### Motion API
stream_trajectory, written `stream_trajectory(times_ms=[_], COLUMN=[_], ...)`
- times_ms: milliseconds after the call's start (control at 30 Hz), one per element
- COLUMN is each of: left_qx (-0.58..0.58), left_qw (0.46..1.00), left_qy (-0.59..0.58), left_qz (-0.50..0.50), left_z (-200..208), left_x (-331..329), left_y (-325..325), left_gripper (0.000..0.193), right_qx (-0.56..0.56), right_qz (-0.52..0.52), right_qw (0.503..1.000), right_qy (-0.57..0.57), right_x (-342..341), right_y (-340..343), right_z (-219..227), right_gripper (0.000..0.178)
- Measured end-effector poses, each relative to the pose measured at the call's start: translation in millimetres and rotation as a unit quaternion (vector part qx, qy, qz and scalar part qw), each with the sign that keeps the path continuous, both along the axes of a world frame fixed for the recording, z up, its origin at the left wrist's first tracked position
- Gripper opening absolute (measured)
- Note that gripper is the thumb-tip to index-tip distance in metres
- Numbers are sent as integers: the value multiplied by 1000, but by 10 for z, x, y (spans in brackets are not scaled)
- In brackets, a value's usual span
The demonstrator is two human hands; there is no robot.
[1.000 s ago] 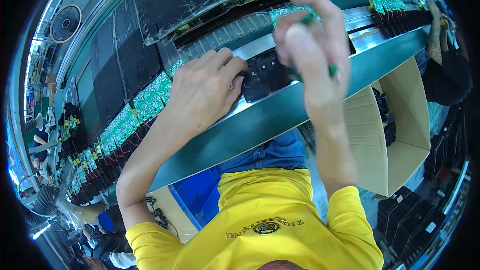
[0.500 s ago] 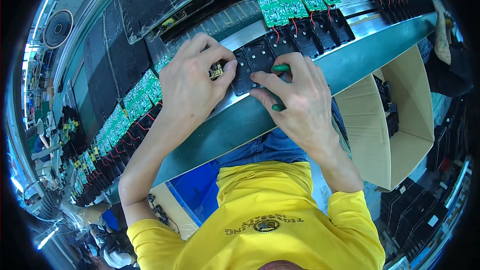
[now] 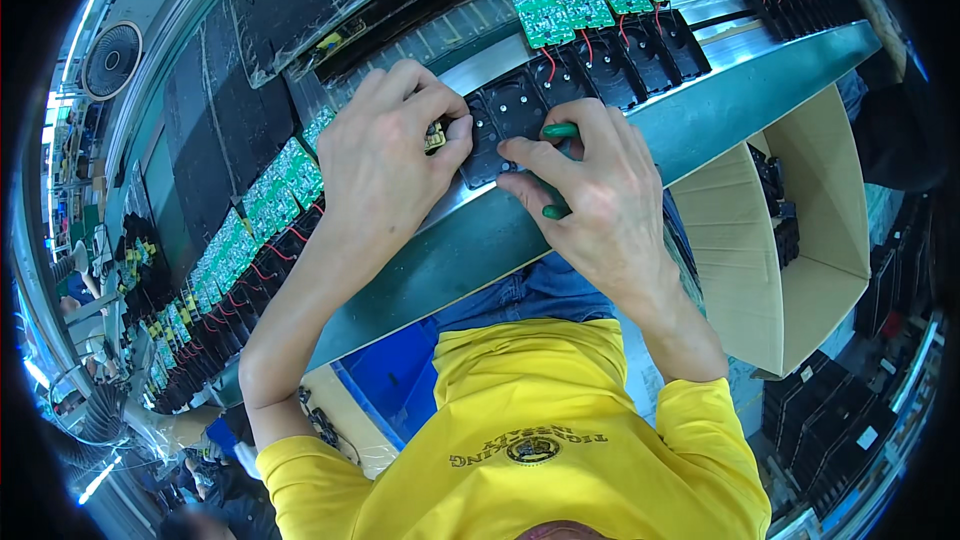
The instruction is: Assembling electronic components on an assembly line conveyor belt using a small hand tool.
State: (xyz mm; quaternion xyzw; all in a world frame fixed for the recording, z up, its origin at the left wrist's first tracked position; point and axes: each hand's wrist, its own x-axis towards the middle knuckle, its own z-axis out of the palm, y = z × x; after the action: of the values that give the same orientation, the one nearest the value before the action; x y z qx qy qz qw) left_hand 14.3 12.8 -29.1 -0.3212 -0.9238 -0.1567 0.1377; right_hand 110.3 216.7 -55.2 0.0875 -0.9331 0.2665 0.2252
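Note:
My left hand [image 3: 395, 145] is closed at the left end of a row of black plastic cases, with a small yellow and brass-coloured part [image 3: 434, 136] between its thumb and fingers. Close beside it, my right hand [image 3: 595, 165] is curled over the nearest black case [image 3: 485, 155]. Its index finger and thumb are nearly together at that case's surface. Two green ends of a tool [image 3: 561, 130] stick out from the right hand; the rest of the tool is hidden in the palm. Whether the fingertips pinch anything small cannot be seen.
Green circuit boards [image 3: 562, 10] on red wires stand along the far side of the cases. More boards [image 3: 265, 200] line the bench at left. An open cardboard box [image 3: 825, 230] with black parts stands right. A blue bin [image 3: 385, 380] sits below the green bench edge [image 3: 450, 265].
Both hands keep nearly the same place and grip. The circuit boards behind the cases have shifted very slightly left. At the far right, another person's arm has moved upward.

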Motion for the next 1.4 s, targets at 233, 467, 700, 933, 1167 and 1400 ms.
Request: stream_trajectory(times_ms=[233,467,700,933,1167,1400], left_qx=[0,-62,-41,-28,-5,-9], left_qw=[1000,997,998,998,999,999], left_qy=[14,26,-32,-53,-23,-31], left_qz=[-27,-23,-37,-31,-28,-26], left_z=[-9,45,104,46,-63,-22], left_x=[6,48,-7,-10,-16,-24], left_y=[37,36,5,-10,-56,-28], left_gripper=[4,3,4,7,8,15], right_qx=[5,-220,-608,-659,-658,-636], right_qz=[3,110,214,175,155,210], right_qw=[1000,969,764,731,736,739], right_qy=[1,22,-22,-12,-36,-67], right_x=[-3,-147,-788,-1018,-1110,-1068], right_y=[11,-29,-220,-433,-643,-437], right_z=[-1,360,445,194,195,129], right_gripper=[33,42,48,50,42,30])
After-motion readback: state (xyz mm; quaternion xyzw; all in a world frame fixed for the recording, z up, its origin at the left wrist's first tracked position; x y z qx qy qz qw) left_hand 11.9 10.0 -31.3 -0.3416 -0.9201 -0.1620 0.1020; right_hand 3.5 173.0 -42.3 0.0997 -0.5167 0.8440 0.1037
